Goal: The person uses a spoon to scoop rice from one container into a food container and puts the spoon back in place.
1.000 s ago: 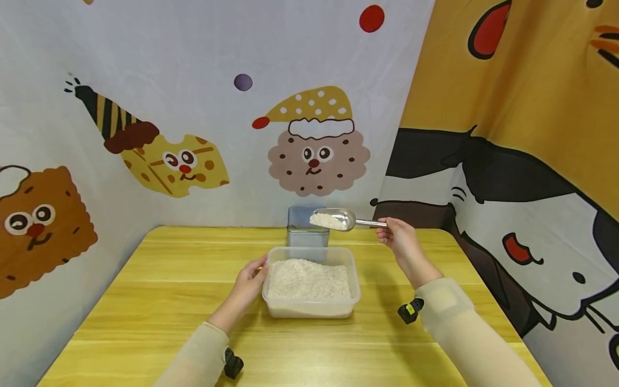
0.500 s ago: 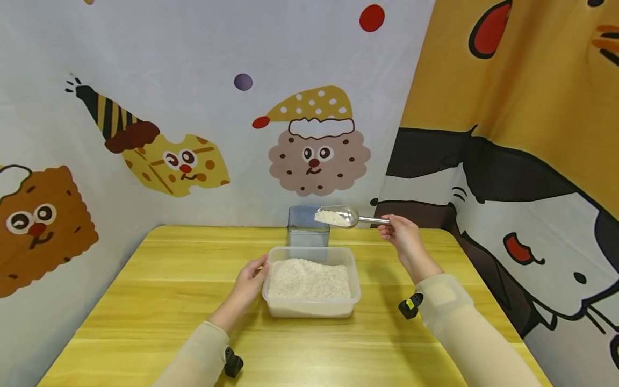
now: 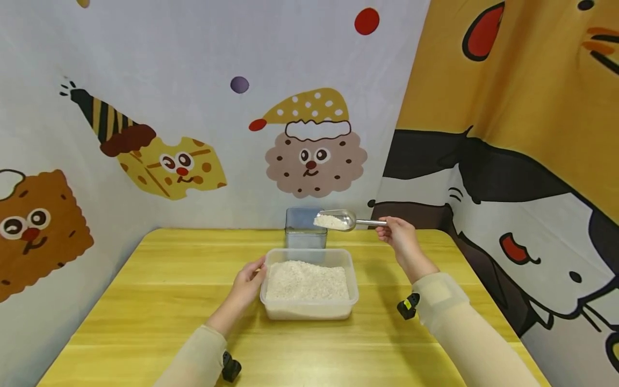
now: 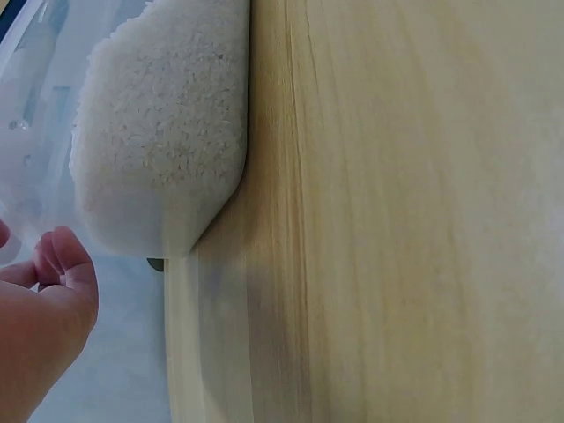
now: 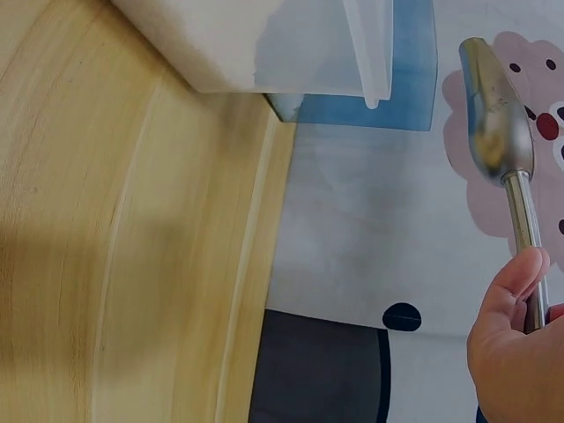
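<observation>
The blue-tinted container (image 3: pixel 306 228) stands partly hidden behind the rice tub (image 3: pixel 309 309). Above its right edge, the right hand (image 3: pixel 397 236) pinches the rice-filled scoop (image 3: pixel 336 220). The left hand (image 3: pixel 247 282), fingers relaxed, touches the tub's left wall.

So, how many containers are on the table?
2: a clear tub of rice beside the left hand, and a blue-tinted box behind it. None seems hidden.

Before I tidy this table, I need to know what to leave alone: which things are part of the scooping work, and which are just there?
In use:
- metal scoop with rice, held by the right hand
- clear tub of rice, steadied by the left hand
- blue-grey container behind the tub

Just there:
- yellow table
- cartoon backdrop
</observation>
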Available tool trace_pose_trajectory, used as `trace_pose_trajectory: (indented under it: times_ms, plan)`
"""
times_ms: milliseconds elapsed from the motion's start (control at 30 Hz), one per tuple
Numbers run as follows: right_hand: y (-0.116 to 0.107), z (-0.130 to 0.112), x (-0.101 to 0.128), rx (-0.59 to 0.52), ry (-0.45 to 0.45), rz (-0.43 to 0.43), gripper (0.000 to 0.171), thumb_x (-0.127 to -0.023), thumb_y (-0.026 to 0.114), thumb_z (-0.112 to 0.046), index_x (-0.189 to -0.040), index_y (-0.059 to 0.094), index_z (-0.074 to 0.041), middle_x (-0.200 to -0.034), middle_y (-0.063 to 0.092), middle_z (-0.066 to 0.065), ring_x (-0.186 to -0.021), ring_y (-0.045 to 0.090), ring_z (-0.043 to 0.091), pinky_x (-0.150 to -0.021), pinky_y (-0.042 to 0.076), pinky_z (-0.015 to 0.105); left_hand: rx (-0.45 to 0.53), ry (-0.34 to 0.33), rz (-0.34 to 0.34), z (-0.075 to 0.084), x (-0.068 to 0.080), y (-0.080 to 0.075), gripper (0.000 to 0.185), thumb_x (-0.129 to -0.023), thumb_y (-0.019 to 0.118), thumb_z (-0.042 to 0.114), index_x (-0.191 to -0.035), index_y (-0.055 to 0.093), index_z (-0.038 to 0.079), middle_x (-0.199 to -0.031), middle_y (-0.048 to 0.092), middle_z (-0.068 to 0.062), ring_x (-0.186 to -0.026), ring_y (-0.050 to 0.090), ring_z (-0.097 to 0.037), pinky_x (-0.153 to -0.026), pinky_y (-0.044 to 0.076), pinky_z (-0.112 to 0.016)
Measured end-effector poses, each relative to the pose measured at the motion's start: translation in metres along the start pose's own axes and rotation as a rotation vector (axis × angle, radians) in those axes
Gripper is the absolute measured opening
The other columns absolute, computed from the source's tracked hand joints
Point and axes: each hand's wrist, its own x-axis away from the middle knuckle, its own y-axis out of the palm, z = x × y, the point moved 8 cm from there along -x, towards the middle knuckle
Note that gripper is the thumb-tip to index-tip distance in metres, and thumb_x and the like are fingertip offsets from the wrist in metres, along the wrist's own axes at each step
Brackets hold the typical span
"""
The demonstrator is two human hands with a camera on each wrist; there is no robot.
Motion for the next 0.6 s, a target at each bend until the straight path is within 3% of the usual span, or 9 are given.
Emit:
trace_pose_trajectory:
  times_ms: [600]
  plan:
    - [0.0002,-0.0086,0.0015,0.105,-0.036,-0.001,0.034,-0.103,0.039,-0.022,-0.120,0.051,0.004,-0.073,0.065,-0.003,-0.064,0.059,0.006,-0.065,0.052,0.019,-0.005,-0.013,-0.013,-0.0021,-0.0020,-0.0002,0.044,-0.100,0.048,0.021,-0.140,0.043,0.003,-0.129,0.049,-0.017,-0.106,0.050,-0.020,-0.081,0.043,-0.017]
